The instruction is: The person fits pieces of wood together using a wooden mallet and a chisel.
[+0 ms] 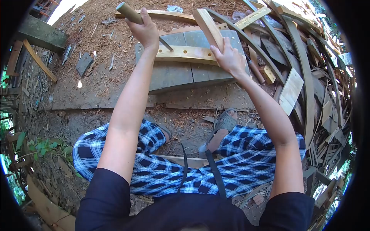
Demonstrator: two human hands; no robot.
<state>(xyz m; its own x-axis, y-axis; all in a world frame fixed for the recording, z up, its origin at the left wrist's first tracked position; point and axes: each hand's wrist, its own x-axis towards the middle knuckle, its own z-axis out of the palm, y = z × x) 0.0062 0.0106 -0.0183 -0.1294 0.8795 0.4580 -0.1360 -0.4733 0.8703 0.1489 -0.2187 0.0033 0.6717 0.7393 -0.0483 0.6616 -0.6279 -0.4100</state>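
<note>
A round wooden handle is wrapped in my left hand; its thin metal shaft slants down to a curved wooden piece with several round holes. That piece lies across a grey block with a crack down its middle. My right hand grips the lower end of a squared wooden bar, raised over the right end of the curved piece. The shaft's tip meets the wood near a hole; whether it is inside one I cannot tell.
Right of the block lie a wooden-handled tool, a small drilled block and a pale board. Long curved slats pile up beyond. A concrete beam stands at the left. Shavings cover the ground, and my sandalled foot is below the block.
</note>
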